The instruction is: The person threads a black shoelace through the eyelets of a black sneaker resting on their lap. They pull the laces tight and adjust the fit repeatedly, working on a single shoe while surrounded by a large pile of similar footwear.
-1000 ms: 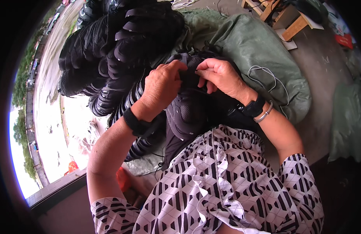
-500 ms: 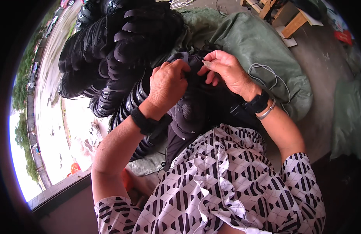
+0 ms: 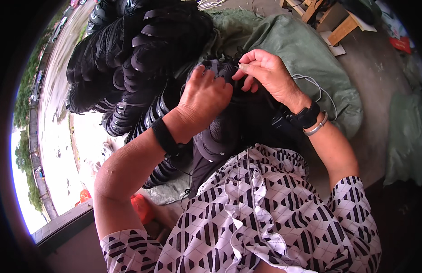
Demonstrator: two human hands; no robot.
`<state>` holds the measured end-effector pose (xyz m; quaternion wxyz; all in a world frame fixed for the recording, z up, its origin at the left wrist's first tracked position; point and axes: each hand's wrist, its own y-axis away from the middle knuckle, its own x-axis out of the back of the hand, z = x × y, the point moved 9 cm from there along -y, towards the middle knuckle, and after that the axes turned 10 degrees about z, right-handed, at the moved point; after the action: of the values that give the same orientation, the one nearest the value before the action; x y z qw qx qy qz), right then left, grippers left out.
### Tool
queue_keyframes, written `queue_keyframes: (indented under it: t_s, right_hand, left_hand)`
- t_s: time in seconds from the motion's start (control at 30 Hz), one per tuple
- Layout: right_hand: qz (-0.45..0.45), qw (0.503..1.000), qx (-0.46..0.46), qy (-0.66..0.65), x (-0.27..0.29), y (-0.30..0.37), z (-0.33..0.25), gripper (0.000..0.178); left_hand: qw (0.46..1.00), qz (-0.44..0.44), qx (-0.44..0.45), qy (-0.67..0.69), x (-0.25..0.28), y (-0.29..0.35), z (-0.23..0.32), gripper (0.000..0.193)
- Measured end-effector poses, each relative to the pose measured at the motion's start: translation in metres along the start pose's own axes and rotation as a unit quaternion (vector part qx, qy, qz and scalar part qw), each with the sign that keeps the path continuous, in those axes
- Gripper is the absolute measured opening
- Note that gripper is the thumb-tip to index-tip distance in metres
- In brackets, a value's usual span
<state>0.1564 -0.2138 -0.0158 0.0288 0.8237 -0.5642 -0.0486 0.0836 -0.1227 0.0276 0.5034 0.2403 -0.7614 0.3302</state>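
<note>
Black shoe uppers (image 3: pixel 215 141) with mesh panels lie on my lap, below and between my hands. Over one upper with a grey tab (image 3: pixel 214 67), my left hand (image 3: pixel 204 98) is closed, its fingers curled. What those fingers hold is hidden beneath them. Just to the right, my right hand (image 3: pixel 268 75) pinches with thumb and forefinger at the edge of the same dark upper. Something thin and dark shows at the fingertips, too small to name. Both wrists wear black bands, and the right one also has a silver bracelet (image 3: pixel 316 125).
Stacked black shoe uppers (image 3: pixel 170 36) pile up at the left and far side. A green woven sack (image 3: pixel 306 59) spreads beyond my hands, with a pale cord (image 3: pixel 313 82) on it. A wooden stand (image 3: pixel 343 32) is far right. An orange-red bag (image 3: pixel 142 207) lies by my left elbow.
My left hand has moved slightly right and down, uncovering more of the grey tab. My right hand has shifted a little and its fingertips have come together more closely.
</note>
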Motion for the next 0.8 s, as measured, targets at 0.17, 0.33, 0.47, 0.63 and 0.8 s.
queue_keyframes:
  t_s: [0.17, 0.33, 0.47, 0.63, 0.8]
  right_hand:
    - [0.018, 1.000, 0.012, 0.018, 0.001, -0.004, -0.004, 0.018]
    - [0.032, 0.997, 0.012, 0.067, 0.005, -0.009, 0.004, 0.013]
    - [-0.030, 0.994, 0.029, 0.105, -0.016, -0.008, 0.002, 0.008]
    - [-0.047, 0.983, 0.055, 0.170, -0.026, -0.020, 0.012, 0.010]
    - [-0.058, 0.981, 0.019, 0.185, -0.026, -0.019, 0.021, 0.007]
  left_hand:
    - [0.998, 0.013, -0.063, -0.008, -0.009, -0.006, 0.007, 0.011]
    - [0.937, 0.043, 0.167, 0.305, -0.005, 0.008, -0.037, 0.022]
    - [0.973, 0.034, 0.083, 0.211, -0.007, 0.009, -0.018, 0.013]
    - [0.986, 0.033, 0.076, 0.147, -0.015, 0.006, -0.011, 0.009]
    - [0.903, 0.035, 0.044, 0.426, 0.019, 0.003, 0.037, 0.008]
